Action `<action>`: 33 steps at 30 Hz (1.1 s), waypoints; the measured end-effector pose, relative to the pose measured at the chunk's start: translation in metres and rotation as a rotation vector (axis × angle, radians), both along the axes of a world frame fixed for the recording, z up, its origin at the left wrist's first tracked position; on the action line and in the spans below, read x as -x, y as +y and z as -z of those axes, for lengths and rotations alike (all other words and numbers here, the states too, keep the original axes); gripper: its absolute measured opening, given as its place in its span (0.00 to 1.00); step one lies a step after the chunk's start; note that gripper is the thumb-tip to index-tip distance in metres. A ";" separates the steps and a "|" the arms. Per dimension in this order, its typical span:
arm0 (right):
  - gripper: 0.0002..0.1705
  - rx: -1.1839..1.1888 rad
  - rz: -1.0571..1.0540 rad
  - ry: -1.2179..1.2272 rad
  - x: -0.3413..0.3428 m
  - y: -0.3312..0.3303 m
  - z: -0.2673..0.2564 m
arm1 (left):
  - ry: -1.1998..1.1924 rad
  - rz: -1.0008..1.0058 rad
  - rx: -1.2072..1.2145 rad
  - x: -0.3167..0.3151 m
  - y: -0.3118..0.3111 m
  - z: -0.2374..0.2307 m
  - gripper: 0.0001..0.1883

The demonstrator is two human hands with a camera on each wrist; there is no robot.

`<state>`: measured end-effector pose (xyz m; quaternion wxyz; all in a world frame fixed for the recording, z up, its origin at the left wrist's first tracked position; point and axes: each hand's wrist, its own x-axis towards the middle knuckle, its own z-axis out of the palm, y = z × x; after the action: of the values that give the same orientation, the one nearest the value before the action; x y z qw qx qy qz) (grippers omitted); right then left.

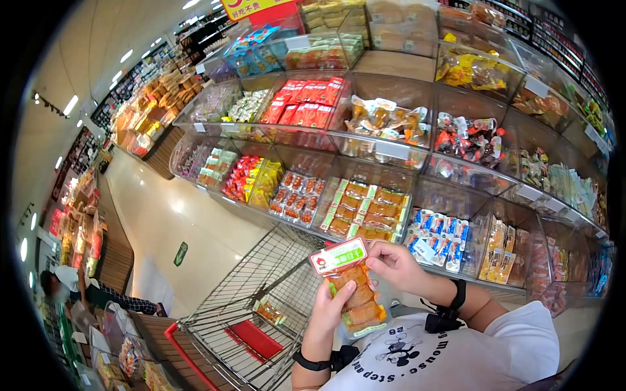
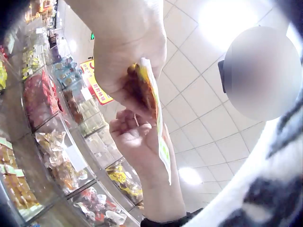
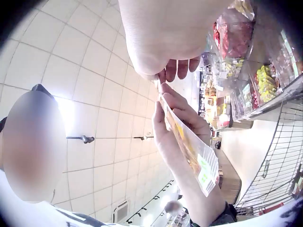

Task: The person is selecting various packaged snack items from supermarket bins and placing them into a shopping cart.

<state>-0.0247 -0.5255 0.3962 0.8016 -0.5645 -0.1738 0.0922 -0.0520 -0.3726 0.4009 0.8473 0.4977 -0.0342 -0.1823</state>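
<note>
A clear sealed snack packet [image 1: 362, 301] of browned, block-shaped pieces, with a red, white and green label at its top, is held up in front of the chest. My left hand [image 1: 328, 307] grips it from the side, thumb across its face. At the label's right corner, the right hand [image 1: 395, 267] pinches the edge between thumb and fingertips. From the left wrist view the packet [image 2: 158, 111] appears edge-on between both hands. The right wrist view shows the left fingers behind the packet [image 3: 187, 146], whose lower end hangs free.
A wire shopping cart with a red handle [image 1: 175, 339] stands at the left, a similar packet [image 1: 268, 311] inside it. Ahead rise tiered clear bins of packaged snacks, including matching brown packets [image 1: 368, 210]. Another person [image 1: 85, 290] is at the far left beside wooden display stands.
</note>
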 end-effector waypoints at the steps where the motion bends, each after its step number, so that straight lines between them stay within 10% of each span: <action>1: 0.06 -0.012 0.000 0.010 0.005 -0.008 -0.001 | -0.004 -0.006 -0.006 0.004 -0.009 -0.001 0.16; 7: 0.14 0.037 0.088 -0.018 0.011 -0.034 0.020 | 0.240 0.028 0.379 0.006 -0.034 0.045 0.17; 10: 0.20 -0.009 -0.388 0.330 0.015 -0.035 0.084 | 0.429 0.265 0.673 -0.001 -0.045 0.097 0.20; 11: 0.23 -0.069 -0.356 0.517 0.024 -0.032 0.089 | 0.468 0.038 0.293 0.003 -0.059 0.102 0.24; 16: 0.19 -0.029 -0.333 0.907 0.025 -0.026 0.178 | 0.535 0.052 0.303 0.004 -0.046 0.216 0.22; 20: 0.22 -0.385 -0.324 1.009 0.021 -0.009 0.188 | 0.117 -0.495 -0.421 -0.018 -0.050 0.207 0.21; 25: 0.22 -0.346 -0.161 0.895 -0.026 0.003 0.177 | -0.085 -0.443 -0.672 -0.059 -0.026 0.209 0.17; 28: 0.20 0.086 -0.158 0.417 -0.056 0.017 0.175 | -0.108 -0.458 -0.856 -0.083 -0.008 0.214 0.16; 30: 0.24 0.772 -0.050 -0.053 -0.091 0.015 0.188 | -0.163 -0.507 -0.745 -0.093 0.003 0.215 0.18; 33: 0.30 1.075 0.152 -0.005 -0.143 0.017 0.175 | 0.040 -0.505 -0.616 -0.089 0.038 0.230 0.22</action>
<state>0.1182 -0.5085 0.2215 0.4041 -0.9061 -0.0627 0.1086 0.0375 -0.3343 0.1707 0.6769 0.7177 0.1621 0.0203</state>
